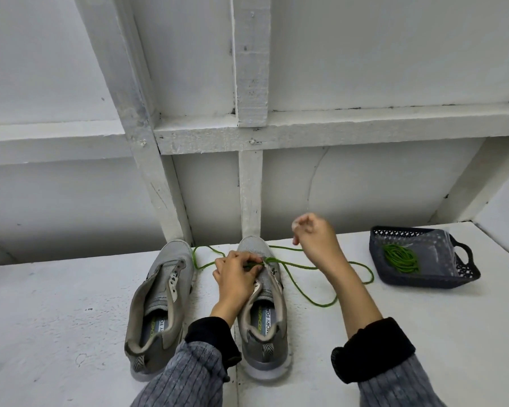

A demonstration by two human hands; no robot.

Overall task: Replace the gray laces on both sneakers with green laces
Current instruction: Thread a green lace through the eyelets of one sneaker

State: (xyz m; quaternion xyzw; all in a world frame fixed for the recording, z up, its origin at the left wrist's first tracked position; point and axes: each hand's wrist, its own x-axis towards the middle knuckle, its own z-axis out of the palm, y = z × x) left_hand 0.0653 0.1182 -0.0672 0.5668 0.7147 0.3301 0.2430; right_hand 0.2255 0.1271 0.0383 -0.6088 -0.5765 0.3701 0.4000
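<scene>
— Left hand (238,273) first: what is seen of it?
— It is laid over the front of the right-hand sneaker (262,306), and the green lace (299,284) is pinched between its fingers at the eyelets nearest the toe.

— And the right hand (316,235)?
— It is raised above the bench (56,318), just to the right of that sneaker's toe, with its fingers curled. Motion blur is seen at the fingertips, so whether anything is held there cannot be told.

— Where is the lace laid?
— One length is looped to the left between the two toes; the other is trailed across the bench to the right, in wide loops, toward the basket (429,277). Only the front eyelets are threaded; the rest of the eyelets are left bare.

— And the other sneaker (159,306)?
— It is set just beside the first, on its left, toe toward the wall, with no lace seen in its eyelets.

— What is kept in the basket?
— A second green lace (400,258), coiled, is seen inside. The basket is placed well to the right of the sneakers, on the same bench.
</scene>
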